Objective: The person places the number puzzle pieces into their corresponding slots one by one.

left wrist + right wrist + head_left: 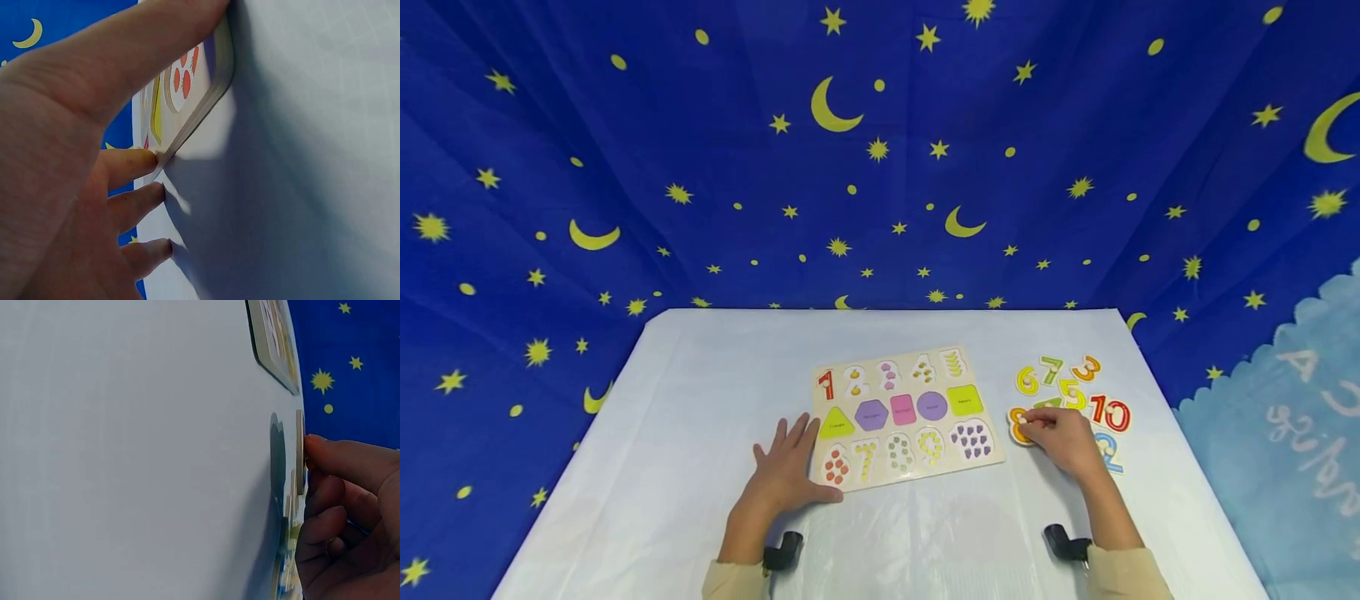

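Observation:
My right hand [1063, 437] pinches an orange number 8 piece [1016, 432] between thumb and fingers. In the right wrist view this piece [300, 453] is held just above the table, its shadow apart from it. My left hand [784, 471] lies spread at the left side of a wooden number puzzle board [992, 454], with the thumb at its lower left corner and fingertips by its left edge. A red number 1 piece [826, 384] sits in the board's top left slot. The other number slots show printed pictures; coloured shapes fill the middle row.
Right of the board lie loose number pieces: yellow 6 [1027, 381], green 7 [1051, 369], orange 3 [1086, 368], yellow 5 [1072, 394], red 10 [1110, 414], blue 2 [1108, 454] and a partly hidden green piece [1047, 403]. A starry blue curtain [910, 275] stands behind the white table [722, 358].

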{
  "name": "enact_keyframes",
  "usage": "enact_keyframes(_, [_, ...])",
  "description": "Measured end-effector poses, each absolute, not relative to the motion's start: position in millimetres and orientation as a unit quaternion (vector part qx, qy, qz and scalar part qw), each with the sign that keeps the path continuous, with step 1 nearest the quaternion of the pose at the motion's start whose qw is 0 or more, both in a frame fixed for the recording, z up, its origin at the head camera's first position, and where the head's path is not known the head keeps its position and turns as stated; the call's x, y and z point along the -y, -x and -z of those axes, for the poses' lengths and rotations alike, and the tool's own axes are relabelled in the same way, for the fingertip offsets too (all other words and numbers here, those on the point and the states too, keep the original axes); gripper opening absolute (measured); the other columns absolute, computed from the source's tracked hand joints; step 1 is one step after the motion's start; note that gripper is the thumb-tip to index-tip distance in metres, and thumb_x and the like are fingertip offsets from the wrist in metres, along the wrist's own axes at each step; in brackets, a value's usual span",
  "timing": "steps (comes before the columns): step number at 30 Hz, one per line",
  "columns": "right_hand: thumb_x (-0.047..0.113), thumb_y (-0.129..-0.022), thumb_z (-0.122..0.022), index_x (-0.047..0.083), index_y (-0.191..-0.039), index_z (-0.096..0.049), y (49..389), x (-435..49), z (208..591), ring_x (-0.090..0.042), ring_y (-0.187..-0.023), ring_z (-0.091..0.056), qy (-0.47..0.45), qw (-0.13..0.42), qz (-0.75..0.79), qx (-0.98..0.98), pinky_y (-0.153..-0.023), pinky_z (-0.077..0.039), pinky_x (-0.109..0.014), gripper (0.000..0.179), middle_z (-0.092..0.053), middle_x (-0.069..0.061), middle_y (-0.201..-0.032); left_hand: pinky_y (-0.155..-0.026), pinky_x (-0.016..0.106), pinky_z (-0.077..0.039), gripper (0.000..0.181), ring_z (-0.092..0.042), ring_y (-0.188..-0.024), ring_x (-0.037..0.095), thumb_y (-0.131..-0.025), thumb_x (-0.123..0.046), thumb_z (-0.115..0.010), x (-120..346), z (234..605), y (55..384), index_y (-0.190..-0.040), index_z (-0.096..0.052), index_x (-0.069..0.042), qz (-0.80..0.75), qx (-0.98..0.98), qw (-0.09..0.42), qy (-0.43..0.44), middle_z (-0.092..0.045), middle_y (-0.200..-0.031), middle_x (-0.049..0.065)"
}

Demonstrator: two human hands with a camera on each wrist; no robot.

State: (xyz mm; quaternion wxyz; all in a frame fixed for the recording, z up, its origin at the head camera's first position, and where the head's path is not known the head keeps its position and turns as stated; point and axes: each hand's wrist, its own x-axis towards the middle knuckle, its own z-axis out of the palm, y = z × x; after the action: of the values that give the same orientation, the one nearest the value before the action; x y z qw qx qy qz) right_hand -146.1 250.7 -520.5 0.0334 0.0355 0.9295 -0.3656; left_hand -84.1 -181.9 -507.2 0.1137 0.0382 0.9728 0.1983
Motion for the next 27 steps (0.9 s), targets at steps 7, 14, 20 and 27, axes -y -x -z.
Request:
enact_keyframes(7, [0.023, -0.085, -0.073, 0.005, -0.099, -0.073, 147, -245, 521, -0.017, -0.074, -0.056, -0.019, 0.040, 0.378, -0.925, -0.063, -0.046, -0.032, 0.023, -0.068, -0.005, -0.088, -0.098, 0.077, -0.005, 0.123, -0.007, -0.142, 0.044, -0.054, -0.065, -0.083, 182, 509, 86, -0.151, -0.030, -0.010, -0.200, -0.971, 0.125, -0.030, -0.020, -0.157, 0.013])
enact_keyframes(14, [0.021, -0.085, -0.073, 0.005, -0.099, -0.073, 146, -240, 521, -0.017, -0.073, -0.057, -0.019, 0.047, 0.384, -0.922, -0.062, -0.047, -0.030, 0.022, -0.068, -0.005, -0.088, -0.098, 0.077, -0.005, 0.123, -0.007, -0.142, 0.044, -0.055, -0.063, -0.083, 182, 509, 85, -0.151, -0.030, -0.010, -0.201, -0.971, 0.126, -0.031, -0.020, -0.157, 0.013])
enact_keyframes(20, [0.021, -0.084, -0.074, 0.003, -0.099, -0.073, 146, -234, 520, -0.016, -0.070, -0.058, -0.011, 0.043, 0.387, -0.921, -0.061, -0.047, -0.031, 0.023, -0.067, -0.004, -0.084, -0.098, 0.076, -0.005, 0.125, -0.006, -0.142, 0.043, -0.054, -0.064, -0.084, 183, 510, 85, -0.151, -0.029, -0.009, -0.204, -0.970, 0.126, -0.029, -0.020, -0.157, 0.013])
enact_keyframes(27, [0.021, -0.083, -0.074, 0.004, -0.097, -0.073, 145, -226, 526, -0.015, -0.067, -0.056, -0.011, 0.039, 0.387, -0.921, -0.059, -0.046, -0.030, 0.023, -0.066, -0.001, -0.080, -0.098, 0.077, -0.004, 0.125, -0.006, -0.142, 0.043, -0.053, -0.064, -0.083, 183, 513, 85, -0.152, -0.029, -0.009, -0.207, -0.970, 0.126, -0.028, -0.020, -0.157, 0.013])
